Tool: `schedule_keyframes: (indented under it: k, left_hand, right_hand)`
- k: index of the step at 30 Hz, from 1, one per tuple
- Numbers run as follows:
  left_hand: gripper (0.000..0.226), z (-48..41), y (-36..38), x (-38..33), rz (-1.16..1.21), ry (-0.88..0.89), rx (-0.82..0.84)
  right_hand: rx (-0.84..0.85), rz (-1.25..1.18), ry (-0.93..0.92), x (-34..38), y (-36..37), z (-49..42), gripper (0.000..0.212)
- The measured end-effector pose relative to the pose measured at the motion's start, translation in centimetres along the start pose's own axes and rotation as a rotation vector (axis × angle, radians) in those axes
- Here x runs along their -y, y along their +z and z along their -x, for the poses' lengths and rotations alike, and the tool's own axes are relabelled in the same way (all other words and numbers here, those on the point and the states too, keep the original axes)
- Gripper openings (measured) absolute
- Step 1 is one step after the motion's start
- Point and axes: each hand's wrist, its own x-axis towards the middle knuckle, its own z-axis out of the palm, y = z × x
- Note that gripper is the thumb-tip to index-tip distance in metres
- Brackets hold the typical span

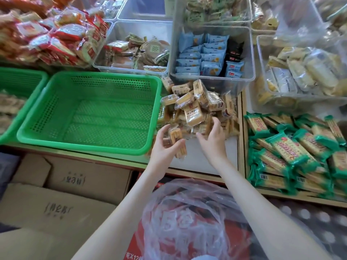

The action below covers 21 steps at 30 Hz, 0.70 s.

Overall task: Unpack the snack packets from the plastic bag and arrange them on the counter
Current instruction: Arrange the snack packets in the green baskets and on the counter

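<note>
A heap of small brown-and-yellow snack packets (199, 107) lies on the white counter (210, 154), between the green basket and the clear bins. My left hand (165, 145) curls round a few of these packets at the heap's near left edge. My right hand (213, 136) is at the heap's near right edge, fingers bent against the packets there; whether it grips one is unclear. A crumpled clear plastic bag (189, 212) sits below the counter, between my forearms, on a red box.
An empty green basket (90, 109) stands left of the heap, a second green basket (16, 94) further left. Clear bins of blue packets (206, 59) and brown packets (139, 51) stand behind. Green-wrapped biscuits (293, 152) fill a tray right. Cardboard boxes (56, 199) sit below.
</note>
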Motion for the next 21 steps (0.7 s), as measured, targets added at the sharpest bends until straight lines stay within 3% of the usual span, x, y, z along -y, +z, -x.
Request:
schedule_keyframes:
  k: [2, 6, 11, 18, 21]
  left_hand:
    - [0.06, 0.2, -0.7, 0.2, 0.023, -0.044, -0.03]
    - [0.078, 0.3, -1.7, 0.9, 0.069, -0.187, -0.049]
    - [0.053, 1.1, -2.1, 1.0, 0.204, -0.346, 0.029]
    - [0.038, 3.0, -0.8, 1.5, 0.372, -0.45, 0.161]
    - [0.04, 3.8, -1.1, 2.1, 0.36, -0.436, 0.181]
  right_hand:
    - [-0.042, -0.072, 0.05, 0.3, 0.4, -0.1, 0.068]
    - [-0.012, -0.453, 0.302, 0.7, -0.3, -0.1, 0.066]
    - [-0.032, -0.775, 0.464, -0.2, -1.9, 3.1, 0.048]
    - [0.319, -1.042, 0.485, -1.9, -2.2, 9.6, 0.037]
    - [0.357, -1.071, 0.481, -2.1, -1.6, 10.6, 0.04]
